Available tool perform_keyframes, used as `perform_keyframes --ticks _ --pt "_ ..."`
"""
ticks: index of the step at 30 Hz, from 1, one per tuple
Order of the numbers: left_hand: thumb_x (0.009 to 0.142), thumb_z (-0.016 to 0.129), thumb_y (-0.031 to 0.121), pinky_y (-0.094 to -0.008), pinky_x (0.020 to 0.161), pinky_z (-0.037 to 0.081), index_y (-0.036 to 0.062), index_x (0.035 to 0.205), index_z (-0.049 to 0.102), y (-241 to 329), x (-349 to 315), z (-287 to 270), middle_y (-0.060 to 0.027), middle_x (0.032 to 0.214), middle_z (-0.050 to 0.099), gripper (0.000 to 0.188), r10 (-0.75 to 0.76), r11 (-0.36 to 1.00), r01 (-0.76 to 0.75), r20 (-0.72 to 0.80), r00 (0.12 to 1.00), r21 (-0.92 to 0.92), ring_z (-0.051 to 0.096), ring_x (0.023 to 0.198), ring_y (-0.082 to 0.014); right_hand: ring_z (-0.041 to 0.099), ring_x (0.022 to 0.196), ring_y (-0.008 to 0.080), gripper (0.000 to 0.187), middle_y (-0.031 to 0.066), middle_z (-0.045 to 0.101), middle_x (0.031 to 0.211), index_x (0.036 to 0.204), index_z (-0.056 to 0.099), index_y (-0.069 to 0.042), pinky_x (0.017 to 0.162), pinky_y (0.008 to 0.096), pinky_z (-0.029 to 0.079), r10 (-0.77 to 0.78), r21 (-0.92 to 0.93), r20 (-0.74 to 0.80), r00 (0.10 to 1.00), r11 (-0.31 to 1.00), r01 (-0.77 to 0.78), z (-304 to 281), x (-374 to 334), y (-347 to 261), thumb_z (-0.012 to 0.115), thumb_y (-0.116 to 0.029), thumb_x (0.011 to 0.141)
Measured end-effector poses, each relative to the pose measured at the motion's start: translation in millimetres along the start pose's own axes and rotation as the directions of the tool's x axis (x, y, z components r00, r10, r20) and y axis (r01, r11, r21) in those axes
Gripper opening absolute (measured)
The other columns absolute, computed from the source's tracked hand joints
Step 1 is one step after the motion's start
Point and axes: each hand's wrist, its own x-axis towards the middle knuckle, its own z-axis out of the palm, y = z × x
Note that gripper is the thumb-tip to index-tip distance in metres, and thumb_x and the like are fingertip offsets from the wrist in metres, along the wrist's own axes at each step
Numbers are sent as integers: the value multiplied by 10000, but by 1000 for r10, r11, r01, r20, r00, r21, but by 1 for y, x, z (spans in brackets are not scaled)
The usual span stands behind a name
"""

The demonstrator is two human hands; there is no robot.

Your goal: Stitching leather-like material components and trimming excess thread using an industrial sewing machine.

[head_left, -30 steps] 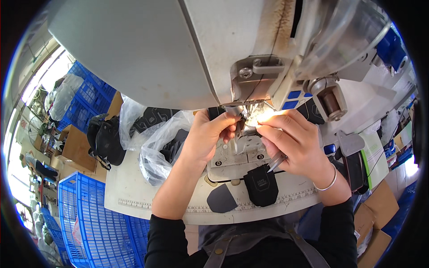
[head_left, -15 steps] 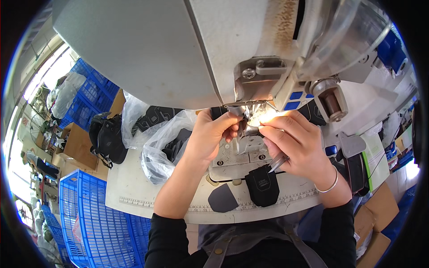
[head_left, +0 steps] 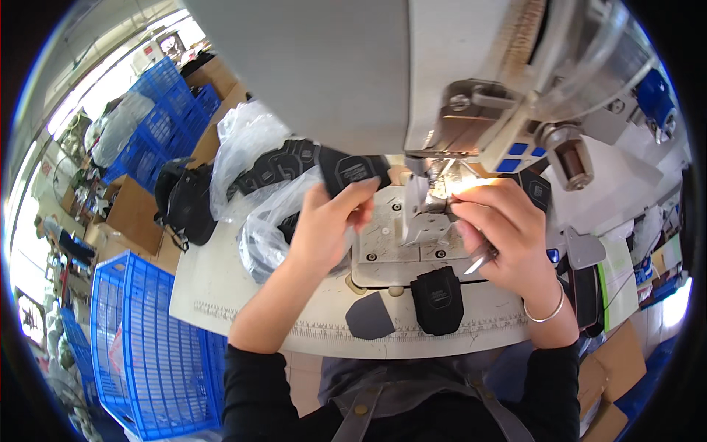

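Note:
My left hand (head_left: 324,225) pinches a black fabric piece (head_left: 350,168) with a stitched label, left of the sewing machine's needle area. At the lit presser foot (head_left: 447,179) my right hand (head_left: 508,228) has its thumb and index fingertips together; whether they hold thread is too bright to tell. A small pointed metal tool (head_left: 482,259) sticks out from under the palm of that hand. On the table's near side lie a black pouch-shaped piece (head_left: 437,300) and a plain dark grey piece (head_left: 370,317), neither one touched.
The sewing machine's head (head_left: 309,66) overhangs the white table (head_left: 221,295). Plastic bags (head_left: 261,239) and more black pieces (head_left: 276,166) lie at the left. A black cap-like item (head_left: 188,202) sits beside them. Blue crates (head_left: 151,339) stand left, cardboard boxes (head_left: 618,361) right.
My left hand has drawn away leftward from the needle area, bringing the black fabric piece into view. My right hand stays by the presser foot. The whole view has shifted a little.

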Motion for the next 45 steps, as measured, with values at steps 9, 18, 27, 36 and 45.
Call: perform_keyframes --ticks 9,18,27,36,45 --pt "777 649 62 -250 506 431 0 855 613 -7 -97 1 -47 679 603 106 -37 850 -171 380 924 498 550 576 -89 421 502 48 143 39 556 729 865 621 -19 472 193 340 424 584 318 848 617 -527 2 0 -40 682 -62 743" --pt "870 527 69 -267 783 469 -47 1239 441 -34 -99 4 -123 1021 605 397 125 976 -151 166 978 156 577 896 -155 569 646 171 212 29 584 836 809 651 -86 451 217 374 -221 -58 -72 973 974 217 6 -64 -58 688 -8 615" --pt "915 523 141 -156 549 333 -6 1050 568 -62 -127 32 57 796 539 205 -66 993 79 138 988 -88 405 647 5 594 664 189 170 77 595 908 848 644 -52 451 224 420 -113 185 64 992 978 99 3 -86 -70 674 -51 681" --pt "919 505 116 -160 533 329 0 1067 570 -60 -131 33 54 762 534 199 -190 975 208 207 960 -71 412 632 6 542 606 171 319 107 586 834 1034 533 -35 533 264 427 502 385 298 812 715 -584 -21 -79 -61 646 -217 798" --pt "928 462 83 -159 635 386 -30 1137 530 -61 -130 39 20 910 574 247 -58 995 80 292 955 -64 469 749 -6 533 753 198 306 112 535 911 1054 508 -10 576 264 416 433 460 338 836 699 -548 -15 -74 -61 575 -16 756"
